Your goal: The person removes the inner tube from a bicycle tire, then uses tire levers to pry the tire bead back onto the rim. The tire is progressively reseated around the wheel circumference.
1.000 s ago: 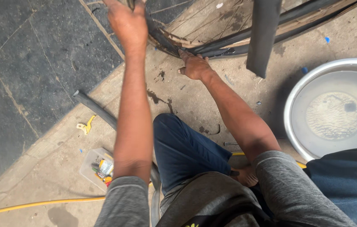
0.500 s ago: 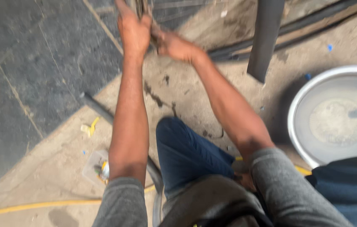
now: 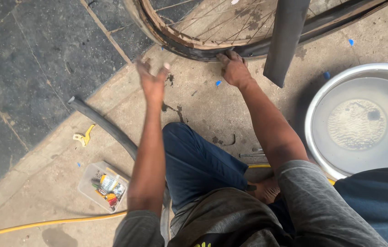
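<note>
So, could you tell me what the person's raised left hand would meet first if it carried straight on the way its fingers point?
Probably the rusty spoked bicycle wheel: the open left hand points up-frame toward its worn black rubber tyre, with only bare pavement between. Depth is unclear, so it might pass above.

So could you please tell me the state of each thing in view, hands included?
left hand: open, lifted, holding nothing
right hand: pressed flat on the tyre
tyre: on the wheel rim, worn
wheel rim: rusty, spokes in place
metal basin: upright, holding water
plastic box: open, small items inside
inner tube: flat, lying on the floor
yellow hose: lying on the floor
</note>
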